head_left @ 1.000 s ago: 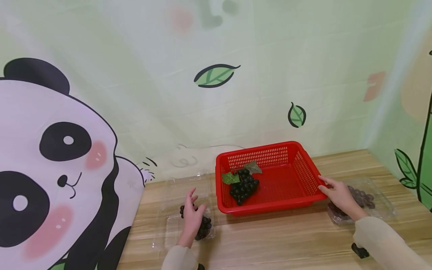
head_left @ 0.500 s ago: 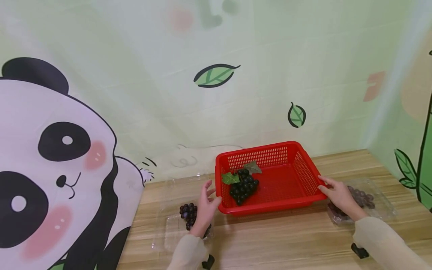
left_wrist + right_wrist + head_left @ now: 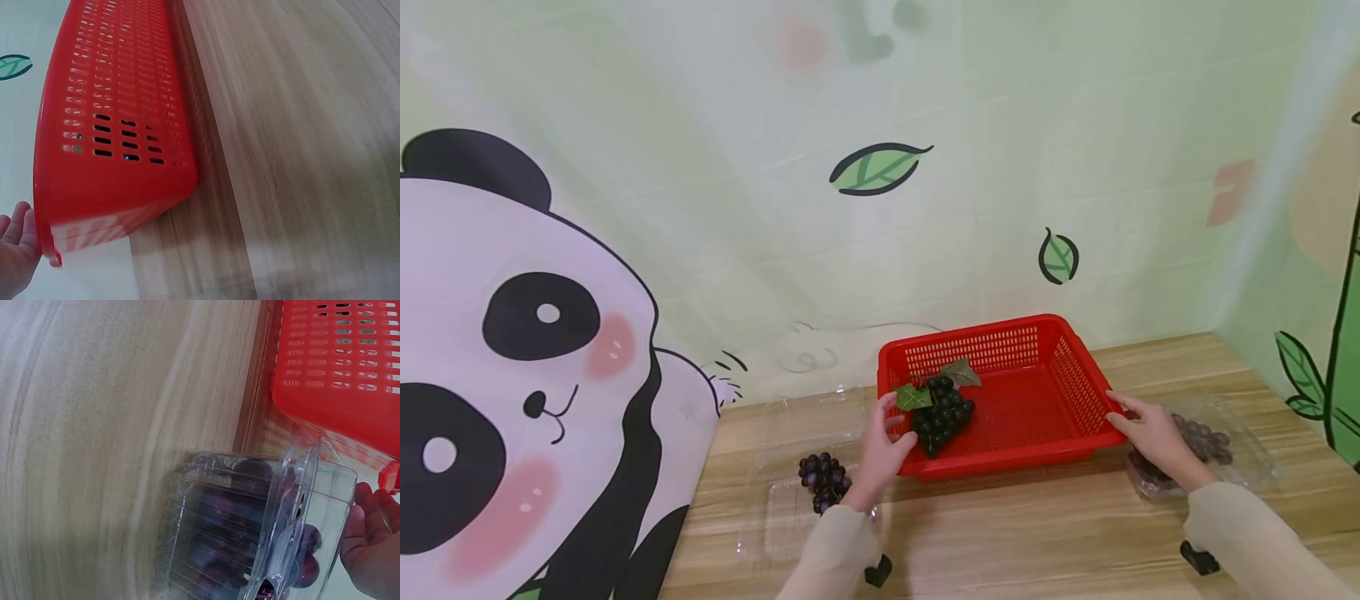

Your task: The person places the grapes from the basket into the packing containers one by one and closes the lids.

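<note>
A red plastic basket [image 3: 1000,454] stands on the wooden table, holding a bunch of dark grapes [image 3: 942,421] with a green leaf [image 3: 913,397] and a duller leaf [image 3: 961,372]. My left hand [image 3: 882,446] holds the basket's left rim near its front corner; the left wrist view shows its fingertips [image 3: 28,231] against that rim. At the opposite end, my right hand [image 3: 1153,432] holds the right rim, thumb and index finger set apart. Right behind and beneath the right hand lies a clear plastic box [image 3: 215,550] of purple grapes [image 3: 1206,440].
Left of the basket, an opened clear plastic box [image 3: 786,512] contains another bunch of dark grapes [image 3: 823,481], partly covered by my left forearm. A cloth backdrop [image 3: 760,208] with a printed panda and leaves rises behind the wooden table [image 3: 1037,533].
My left hand has moved right, from above the grapes in the left box to the basket's left rim, uncovering more of those grapes. Basket and right hand have stayed in place.
</note>
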`<action>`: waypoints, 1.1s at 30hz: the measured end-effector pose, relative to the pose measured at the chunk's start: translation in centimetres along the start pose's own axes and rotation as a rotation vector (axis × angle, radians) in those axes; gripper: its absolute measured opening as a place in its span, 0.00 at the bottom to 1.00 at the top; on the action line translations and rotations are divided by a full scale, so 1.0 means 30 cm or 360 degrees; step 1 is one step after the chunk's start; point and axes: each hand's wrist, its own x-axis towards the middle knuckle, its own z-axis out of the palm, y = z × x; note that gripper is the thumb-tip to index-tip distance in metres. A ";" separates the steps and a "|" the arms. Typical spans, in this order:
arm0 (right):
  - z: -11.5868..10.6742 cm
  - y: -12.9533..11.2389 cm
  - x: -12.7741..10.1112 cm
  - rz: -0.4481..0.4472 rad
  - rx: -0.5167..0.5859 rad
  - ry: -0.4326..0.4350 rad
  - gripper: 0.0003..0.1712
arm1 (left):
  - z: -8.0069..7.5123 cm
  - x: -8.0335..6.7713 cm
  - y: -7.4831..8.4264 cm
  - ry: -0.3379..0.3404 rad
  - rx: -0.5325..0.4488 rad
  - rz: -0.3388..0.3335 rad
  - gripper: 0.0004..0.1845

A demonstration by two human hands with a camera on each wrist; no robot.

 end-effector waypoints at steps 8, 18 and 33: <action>0.000 -0.001 0.000 0.0005 -0.0025 0.0010 0.28 | 0.051 0.038 0.011 -0.0026 0.0023 -0.0066 0.31; -0.001 -0.006 0.003 0.0020 -0.0038 0.0004 0.28 | 0.103 0.087 0.005 -0.0004 0.0196 -0.0152 0.29; 0.000 0.000 0.009 -0.0009 -0.0035 -0.0014 0.28 | 0.137 0.129 -0.016 -0.0061 0.0240 -0.0244 0.25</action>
